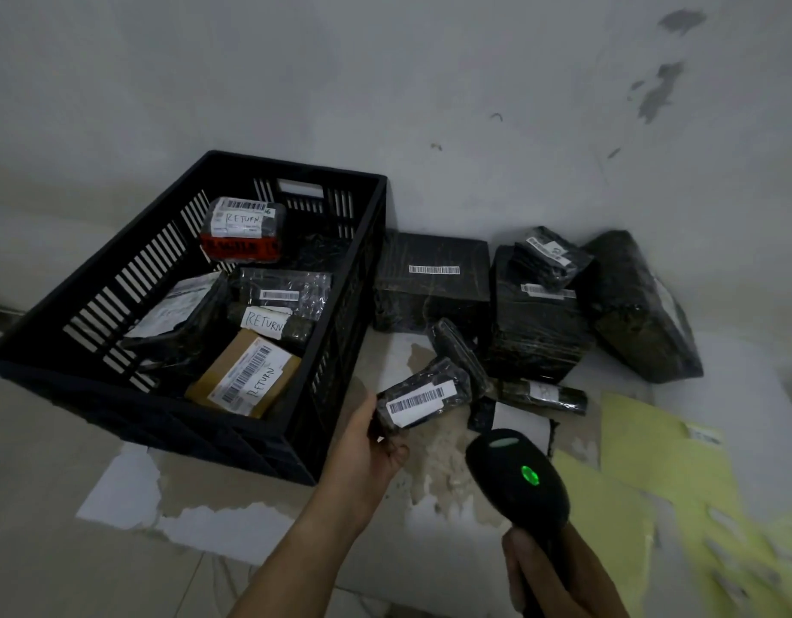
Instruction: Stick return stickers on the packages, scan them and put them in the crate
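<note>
Closest to the camera, the right hand (545, 568) was wrapped around the handle of a black barcode scanner (514, 479), whose head pointed up and away toward the packages, a green light glowing on its top. Beside it, the left hand (367, 452) gripped one end of a small black package (423, 401), held just off the right wall of the crate and above the floor (37, 506). Its long axis ran from lower left to upper right, its free end aimed at the pile, and its white barcode label faced up. Both hands were well apart. Beyond the held package, against the grey wall (385, 82), lay the unsorted pile: a slim black parcel (458, 354), a tube-shaped one (541, 394), a flat black box (432, 278), a wrapped block (536, 332) with a small pouch (552, 252) on top, and a big bundle (639, 305) leaning at the right. Yellow sheets (652, 461) lay on the floor at the right, and torn white paper (131, 488) showed under the crate's near corner. In the black slotted crate (162, 417) to the left sat four packages: a red-taped one (242, 229) at the far end, a black one (280, 305) in the middle, a brown carton (244, 372) nearest, each marked RETURN, and a fourth (180, 314) tilted against the left wall, its writing unclear.
</note>
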The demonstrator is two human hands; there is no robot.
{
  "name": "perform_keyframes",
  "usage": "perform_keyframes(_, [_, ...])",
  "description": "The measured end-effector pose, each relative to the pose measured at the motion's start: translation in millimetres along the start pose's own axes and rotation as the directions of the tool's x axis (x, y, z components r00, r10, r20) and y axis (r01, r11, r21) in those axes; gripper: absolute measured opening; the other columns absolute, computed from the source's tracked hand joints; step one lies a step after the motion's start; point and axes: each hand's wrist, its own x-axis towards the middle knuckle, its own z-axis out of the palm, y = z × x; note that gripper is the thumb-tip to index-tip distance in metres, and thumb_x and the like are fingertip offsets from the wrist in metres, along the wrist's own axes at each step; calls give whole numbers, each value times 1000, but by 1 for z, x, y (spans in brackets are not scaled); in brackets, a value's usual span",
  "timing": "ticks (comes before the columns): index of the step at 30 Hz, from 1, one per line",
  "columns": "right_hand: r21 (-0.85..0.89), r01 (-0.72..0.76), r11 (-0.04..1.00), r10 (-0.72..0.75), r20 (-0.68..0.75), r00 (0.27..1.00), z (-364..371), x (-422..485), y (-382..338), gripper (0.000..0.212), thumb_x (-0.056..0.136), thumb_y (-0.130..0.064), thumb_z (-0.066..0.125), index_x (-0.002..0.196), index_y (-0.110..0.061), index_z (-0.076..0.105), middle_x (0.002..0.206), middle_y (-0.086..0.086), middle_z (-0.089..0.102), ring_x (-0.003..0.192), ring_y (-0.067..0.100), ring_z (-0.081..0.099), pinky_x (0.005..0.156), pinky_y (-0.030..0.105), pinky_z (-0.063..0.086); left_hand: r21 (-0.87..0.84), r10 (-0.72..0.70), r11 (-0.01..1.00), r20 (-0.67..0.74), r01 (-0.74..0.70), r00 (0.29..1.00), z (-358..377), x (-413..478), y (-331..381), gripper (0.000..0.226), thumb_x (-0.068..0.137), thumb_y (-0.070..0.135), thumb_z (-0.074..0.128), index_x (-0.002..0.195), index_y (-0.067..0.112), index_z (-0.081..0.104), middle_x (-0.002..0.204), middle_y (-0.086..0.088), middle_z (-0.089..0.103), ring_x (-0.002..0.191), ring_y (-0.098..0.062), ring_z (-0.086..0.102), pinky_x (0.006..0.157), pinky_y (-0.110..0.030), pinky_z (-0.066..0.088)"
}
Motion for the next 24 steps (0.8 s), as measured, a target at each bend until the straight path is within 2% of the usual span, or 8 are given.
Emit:
perform_keyframes(2, [-96, 31, 995, -27, 37, 999, 5, -3, -4, 42, 77, -33, 75, 118, -38, 65, 56, 11, 60, 50, 18, 54, 49, 21, 41, -9, -2, 1000, -6, 2, 1000, -3, 0, -1, 47, 105, 39, 50, 129, 1, 65, 95, -8, 67, 63, -9, 48, 48, -18, 43])
perform_keyframes(3, [-150, 51, 987, -44, 54, 998, 6, -3, -5, 41, 81, -31, 67, 121, -36, 63, 55, 9, 60, 49, 17, 56, 49, 20, 42, -9, -4, 1000, -8, 4, 1000, -4, -1, -1, 48, 105, 39, 50, 129, 1, 65, 92, -8, 67, 63, -10, 47, 47, -18, 43])
perform_keyframes(7, [-268, 101, 958, -78, 93, 993, 12, -6, -5, 50, 73, -45, 60, 117, -22, 65, 55, 10, 63, 50, 14, 61, 51, 16, 43, -5, -1, 1000, -4, 1, 1000, -7, -6, -2, 47, 105, 40, 49, 125, 2, 67, 89, -7, 68, 61, -9, 47, 48, -18, 44])
perform_keyframes(11, [-271, 130, 954, -114, 73, 991, 18, -9, -4, 46, 72, -42, 60, 110, -17, 67, 53, 8, 64, 48, 11, 60, 50, 15, 42, 2, 3, 1000, -30, -3, 1000, -10, -8, -1, 40, 102, 40, 54, 116, 6, 68, 88, -7, 67, 60, -10, 49, 50, -19, 44])
perform_keyframes(13, [-292, 119, 949, -105, 64, 992, 19, -11, -2, 38, 77, -37, 65, 109, -17, 70, 54, 8, 64, 47, 10, 60, 50, 15, 42, -6, 10, 1000, -62, -10, 998, -12, -6, 0, 43, 102, 40, 57, 127, 5, 63, 90, -7, 67, 59, -10, 52, 50, -20, 45])
perform_keyframes(15, [-313, 88, 946, -75, 53, 996, 19, -12, -1, 25, 87, -20, 68, 111, -15, 70, 52, 7, 64, 44, 9, 58, 48, 14, 41, -13, 22, 1000, -76, -23, 997, -14, -4, 0, 50, 102, 39, 57, 138, 4, 58, 98, -10, 66, 58, -10, 55, 48, -20, 46])
perform_keyframes(20, [-359, 27, 933, -10, 50, 999, 17, -14, 0, 28, 90, -13, 66, 118, -11, 68, 53, 4, 66, 42, 6, 57, 45, 10, 40, -19, 30, 999, -55, -31, 998, -13, -6, 1, 50, 104, 38, 55, 140, 3, 57, 88, -10, 69, 52, -10, 58, 44, -21, 46])
perform_keyframes(24, [-318, 35, 948, -32, 15, 999, 25, -16, -4, 36, 82, -19, 76, 117, -12, 69, 59, 0, 69, 44, 0, 59, 46, 7, 40, -7, 14, 1000, -47, -15, 999, -14, -4, 2, 44, 102, 38, 56, 130, 5, 62, 96, -11, 68, 57, -10, 53, 45, -19, 44])
